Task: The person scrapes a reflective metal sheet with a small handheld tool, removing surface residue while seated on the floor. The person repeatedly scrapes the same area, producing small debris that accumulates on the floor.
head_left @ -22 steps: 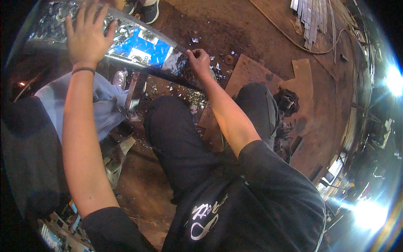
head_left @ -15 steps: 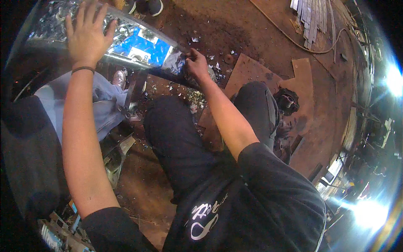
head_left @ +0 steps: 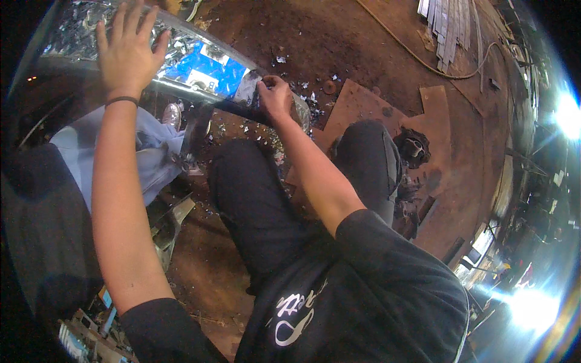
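Observation:
A long, shiny metal-looking slab (head_left: pixel 239 62) crosses the upper left, its top crinkled and glinting, with a blue-and-white printed patch (head_left: pixel 213 66) toward its right end. My left hand (head_left: pixel 129 54) lies over the slab's left part, palm down and fingers spread. At the slab's right end, my right hand (head_left: pixel 277 97) is closed, thumb and fingertips drawn together over a greyish, crumpled-looking area. Whatever sits between those fingers is too small to make out. A pale, rounded, translucent-looking piece (head_left: pixel 301 112) shows just beyond that hand.
Light blue-grey cloth (head_left: pixel 151 160) and a shoe (head_left: pixel 172 115) are below the slab. White scraps litter the brown ground. Flat rusty sheets (head_left: pixel 357 106) lie to the right, near a dark bundle (head_left: pixel 413 147). A hose (head_left: pixel 417 57) and several metal strips (head_left: pixel 448 30) are farther off.
My right hand has shifted left, onto the slab's end, and its fingers are drawn together. My left hand has hardly moved. A dark shoe at the top edge has left the view.

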`<state>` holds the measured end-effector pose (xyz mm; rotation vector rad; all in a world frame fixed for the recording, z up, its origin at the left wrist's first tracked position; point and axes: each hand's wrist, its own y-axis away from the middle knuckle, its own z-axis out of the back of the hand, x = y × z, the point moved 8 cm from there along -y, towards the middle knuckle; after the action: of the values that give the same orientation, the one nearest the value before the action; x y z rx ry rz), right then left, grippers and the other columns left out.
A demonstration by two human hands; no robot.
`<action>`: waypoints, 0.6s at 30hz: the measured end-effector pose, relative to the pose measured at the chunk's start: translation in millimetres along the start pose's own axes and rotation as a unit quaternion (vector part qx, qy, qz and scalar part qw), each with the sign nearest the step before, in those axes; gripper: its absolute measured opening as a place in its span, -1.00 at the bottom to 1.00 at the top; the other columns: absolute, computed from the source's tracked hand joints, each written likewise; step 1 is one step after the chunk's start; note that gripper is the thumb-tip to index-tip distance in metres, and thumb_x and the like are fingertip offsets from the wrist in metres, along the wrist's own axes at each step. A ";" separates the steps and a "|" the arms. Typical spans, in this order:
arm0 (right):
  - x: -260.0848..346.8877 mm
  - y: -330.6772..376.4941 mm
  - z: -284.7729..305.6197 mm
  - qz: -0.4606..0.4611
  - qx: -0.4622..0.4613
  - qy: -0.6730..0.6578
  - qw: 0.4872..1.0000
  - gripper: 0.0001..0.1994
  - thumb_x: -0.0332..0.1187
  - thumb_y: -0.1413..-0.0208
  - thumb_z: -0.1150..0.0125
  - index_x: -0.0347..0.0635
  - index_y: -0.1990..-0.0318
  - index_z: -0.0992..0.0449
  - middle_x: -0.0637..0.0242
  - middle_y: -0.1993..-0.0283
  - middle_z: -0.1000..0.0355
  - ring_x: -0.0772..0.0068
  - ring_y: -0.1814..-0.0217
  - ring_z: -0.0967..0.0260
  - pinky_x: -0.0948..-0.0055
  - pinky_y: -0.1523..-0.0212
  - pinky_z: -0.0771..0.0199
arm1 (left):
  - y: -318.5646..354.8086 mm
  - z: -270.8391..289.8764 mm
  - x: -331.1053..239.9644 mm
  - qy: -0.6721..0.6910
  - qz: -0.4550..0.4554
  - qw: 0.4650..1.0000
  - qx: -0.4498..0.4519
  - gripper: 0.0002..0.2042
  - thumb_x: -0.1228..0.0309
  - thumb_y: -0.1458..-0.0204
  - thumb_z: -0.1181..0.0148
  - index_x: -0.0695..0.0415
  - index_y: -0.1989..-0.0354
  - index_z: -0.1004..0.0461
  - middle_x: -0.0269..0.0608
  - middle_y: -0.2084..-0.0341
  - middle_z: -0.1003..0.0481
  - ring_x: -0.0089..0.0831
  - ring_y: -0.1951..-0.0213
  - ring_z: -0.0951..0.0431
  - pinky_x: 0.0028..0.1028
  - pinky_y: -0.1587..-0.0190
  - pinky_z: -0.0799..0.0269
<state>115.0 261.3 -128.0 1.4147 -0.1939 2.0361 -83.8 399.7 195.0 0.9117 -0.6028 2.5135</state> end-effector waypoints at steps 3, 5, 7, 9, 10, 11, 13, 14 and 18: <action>2.8 2.8 -2.2 -0.031 0.007 0.000 0.999 -0.69 -0.20 -0.04 -0.38 -0.22 0.15 -0.67 0.05 0.11 -0.64 0.00 0.02 -0.59 0.17 -0.04 -0.54 | 0.4 -2.7 0.7 -0.010 -0.001 1.000 0.008 -0.48 -0.08 -0.26 -0.04 -0.24 -0.36 -0.40 -0.44 -0.44 -0.25 -0.28 -0.47 -0.16 0.08 -0.48 0.06; 5.9 4.8 -2.6 -0.040 0.015 -0.004 0.999 -0.69 -0.20 -0.04 -0.37 -0.22 0.15 -0.67 0.05 0.12 -0.64 0.00 0.02 -0.59 0.17 -0.04 -0.54 | 1.4 -1.9 1.5 -0.012 0.000 1.000 0.009 -0.48 -0.08 -0.26 -0.03 -0.25 -0.36 -0.40 -0.44 -0.44 -0.24 -0.29 -0.47 -0.16 0.07 -0.49 0.07; 8.7 5.9 -2.3 -0.040 0.021 -0.011 0.999 -0.69 -0.21 -0.04 -0.37 -0.23 0.15 -0.66 0.05 0.13 -0.64 0.01 0.01 -0.59 0.17 -0.05 -0.54 | 2.6 -1.0 2.2 -0.014 0.003 1.000 0.011 -0.48 -0.09 -0.26 -0.03 -0.25 -0.36 -0.40 -0.45 -0.45 -0.23 -0.29 -0.47 -0.16 0.07 -0.49 0.07; 2.6 1.5 -2.1 -0.043 0.018 -0.012 0.999 -0.70 -0.21 -0.05 -0.36 -0.22 0.15 -0.66 0.05 0.13 -0.63 0.01 0.01 -0.59 0.17 -0.04 -0.54 | 0.2 1.5 -0.7 -0.009 0.008 1.000 0.010 -0.49 -0.09 -0.26 -0.03 -0.26 -0.35 -0.40 -0.46 -0.45 -0.22 -0.30 -0.47 -0.16 0.06 -0.49 0.08; -0.3 -0.2 -2.7 -0.044 0.017 -0.013 0.999 -0.70 -0.21 -0.06 -0.36 -0.22 0.15 -0.66 0.05 0.13 -0.63 0.01 0.00 -0.59 0.17 -0.04 -0.54 | -0.8 1.1 -1.3 -0.011 0.007 1.000 0.013 -0.49 -0.09 -0.27 -0.02 -0.27 -0.36 -0.40 -0.46 -0.45 -0.22 -0.30 -0.47 -0.16 0.06 -0.49 0.07; 0.9 2.0 -3.3 -0.047 0.014 -0.009 0.999 -0.71 -0.21 -0.06 -0.35 -0.21 0.15 -0.66 0.05 0.13 -0.63 0.00 0.01 -0.59 0.17 -0.04 -0.54 | 0.2 -1.2 -0.1 -0.014 0.007 1.000 0.018 -0.49 -0.10 -0.27 -0.02 -0.27 -0.36 -0.40 -0.46 -0.45 -0.22 -0.30 -0.47 -0.15 0.06 -0.49 0.07; 3.1 6.8 -4.3 -0.054 0.008 -0.001 0.999 -0.73 -0.22 -0.07 -0.33 -0.20 0.15 -0.67 0.05 0.12 -0.63 -0.03 0.01 -0.59 0.15 -0.03 -0.54 | 2.1 -2.8 0.0 -0.019 0.005 1.000 0.023 -0.49 -0.11 -0.27 -0.01 -0.28 -0.36 -0.40 -0.47 -0.45 -0.23 -0.30 -0.48 -0.15 0.06 -0.49 0.07; 5.1 5.6 -3.8 -0.030 0.002 0.006 1.000 -0.73 -0.23 -0.07 -0.33 -0.19 0.15 -0.67 0.04 0.12 -0.62 -0.04 0.01 -0.58 0.14 -0.03 -0.54 | 1.9 -0.7 -0.5 -0.019 0.003 1.000 0.021 -0.49 -0.11 -0.27 -0.01 -0.28 -0.36 -0.40 -0.47 -0.45 -0.23 -0.30 -0.48 -0.15 0.06 -0.49 0.07; 9.7 5.8 -2.1 0.004 -0.012 0.008 1.000 -0.76 -0.25 -0.07 -0.31 -0.18 0.17 -0.67 0.01 0.14 -0.61 -0.08 0.05 -0.57 0.09 -0.01 -0.54 | 0.5 0.6 -2.3 -0.019 0.001 1.000 0.010 -0.48 -0.11 -0.28 0.00 -0.27 -0.36 -0.40 -0.46 -0.44 -0.25 -0.30 -0.48 -0.15 0.06 -0.49 0.07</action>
<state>107.9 261.8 -119.0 1.3835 -0.2175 2.0448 -82.2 398.5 193.7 0.9681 -0.5924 2.5131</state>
